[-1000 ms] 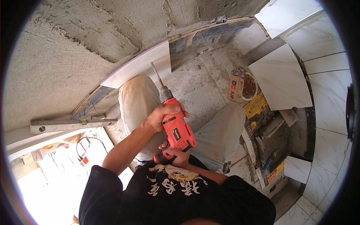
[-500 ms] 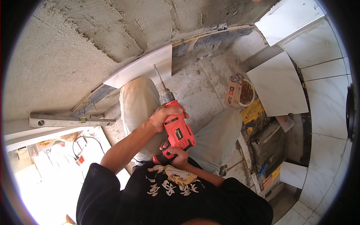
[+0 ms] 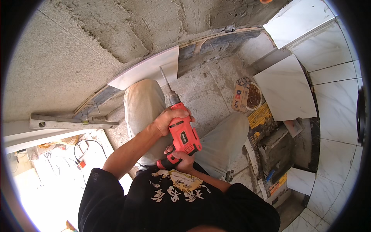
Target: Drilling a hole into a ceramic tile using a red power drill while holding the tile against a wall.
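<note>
Red drill (image 3: 186, 136): held two-handed beside the left knee (image 3: 143, 92); bit (image 3: 165, 79) aimed at white tile (image 3: 141, 69), contact not discernible.
Left hand (image 3: 172, 117): wrapped around the front housing (image 3: 180, 126).
Right hand (image 3: 184, 161): closed around the rear handle (image 3: 165, 164).
Tile risk: cracking could be caused by excess or slanted pressure.
Knee risk: could be struck if the bit skidded.

1 silver spirit level (image 3: 65, 122) lies at left; at right, 1 cardboard box (image 3: 238, 99) sits beside 1 round tub (image 3: 261, 96).
</note>
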The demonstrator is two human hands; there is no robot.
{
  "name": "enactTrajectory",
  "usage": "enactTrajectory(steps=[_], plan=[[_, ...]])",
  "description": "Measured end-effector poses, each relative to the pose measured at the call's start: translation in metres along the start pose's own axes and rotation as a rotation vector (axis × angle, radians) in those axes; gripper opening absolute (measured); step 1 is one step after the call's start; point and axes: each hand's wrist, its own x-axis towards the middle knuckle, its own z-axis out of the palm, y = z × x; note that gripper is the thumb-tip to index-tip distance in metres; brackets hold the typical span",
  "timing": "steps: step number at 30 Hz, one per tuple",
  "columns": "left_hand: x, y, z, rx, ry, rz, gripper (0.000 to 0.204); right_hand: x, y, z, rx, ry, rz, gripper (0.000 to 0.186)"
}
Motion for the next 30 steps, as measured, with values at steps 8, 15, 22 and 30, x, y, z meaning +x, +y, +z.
enactTrajectory(steps=[8, 15, 22, 30], plan=[[-0.002, -0.001, -0.008, -0.049, -0.081, -0.006, 0.038, -0.007, -0.008, 0.018, -0.074, 0.010, -0.043, 0.033], [-0.007, 0.000, -0.008, -0.126, -0.192, 0.014, 0.035, -0.014, -0.009, 0.027, -0.236, 0.047, -0.060, 0.016], [0.000, -0.006, -0.017, -0.159, -0.293, 0.072, 0.034, -0.016, -0.010, 0.033, -0.254, 0.033, -0.089, 0.008], [-0.006, 0.000, -0.007, -0.139, -0.197, 0.016, 0.035, -0.012, -0.005, 0.022, -0.206, 0.038, -0.079, 0.021]])
